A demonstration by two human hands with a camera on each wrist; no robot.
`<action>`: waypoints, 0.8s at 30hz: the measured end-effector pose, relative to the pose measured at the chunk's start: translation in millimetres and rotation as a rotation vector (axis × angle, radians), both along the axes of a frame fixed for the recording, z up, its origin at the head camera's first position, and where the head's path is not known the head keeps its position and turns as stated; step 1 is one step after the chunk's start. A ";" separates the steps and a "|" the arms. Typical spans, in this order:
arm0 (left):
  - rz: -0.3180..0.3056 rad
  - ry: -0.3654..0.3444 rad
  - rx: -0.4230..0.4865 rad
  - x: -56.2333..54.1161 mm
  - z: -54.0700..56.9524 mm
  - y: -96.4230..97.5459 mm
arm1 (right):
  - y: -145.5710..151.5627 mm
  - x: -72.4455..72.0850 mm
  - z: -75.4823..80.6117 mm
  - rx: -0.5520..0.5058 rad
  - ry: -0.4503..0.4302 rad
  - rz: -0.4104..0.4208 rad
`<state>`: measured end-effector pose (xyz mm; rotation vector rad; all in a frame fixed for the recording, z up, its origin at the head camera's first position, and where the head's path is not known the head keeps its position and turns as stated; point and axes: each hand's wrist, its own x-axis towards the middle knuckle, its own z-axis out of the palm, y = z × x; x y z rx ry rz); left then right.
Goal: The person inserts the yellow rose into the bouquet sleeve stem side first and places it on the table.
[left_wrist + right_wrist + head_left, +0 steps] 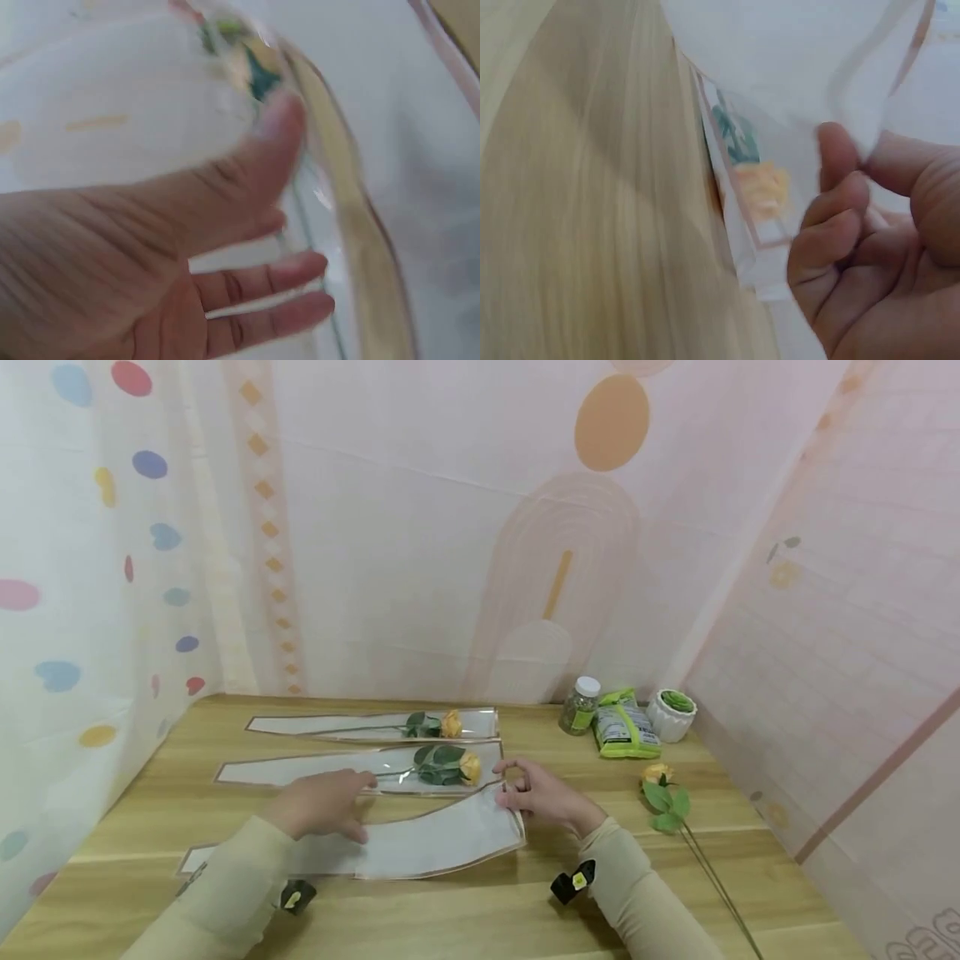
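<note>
My right hand [543, 795] pinches the upper corner of a flat white flower sleeve [431, 839] with a brown edge, at its wide end. In the right wrist view thumb and forefinger grip that sleeve [780, 52], which hangs raised off the wood. Fingers spread, my left hand [326, 803] hovers over the sleeve's middle and grips nothing. Behind lies a second sleeve [292, 770] with a yellow rose [470, 767] inside. Farther back, a third sleeve [300, 725] holds another yellow rose [452, 724]. No flower shows in the gripped sleeve.
A loose yellow rose [657, 774] with a long stem lies on the right of the wooden table [420, 927]. At the back right stand a lidded jar [580, 708], a green packet [627, 732] and a white potted plant [672, 718]. Patterned curtains enclose the table.
</note>
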<state>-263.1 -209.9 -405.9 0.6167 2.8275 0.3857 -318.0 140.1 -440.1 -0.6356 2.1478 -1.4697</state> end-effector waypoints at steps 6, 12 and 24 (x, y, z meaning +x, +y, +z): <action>-0.160 0.095 0.104 13.6 11.3 51.8 | -17.8 5.8 8.3 -0.118 0.055 -0.100; -0.205 0.209 0.148 14.3 -8.9 91.5 | -33.8 13.8 9.1 -0.195 0.142 -0.097; -0.101 0.280 0.376 2.9 -15.0 112.0 | -33.1 17.5 9.5 -0.577 0.091 -0.038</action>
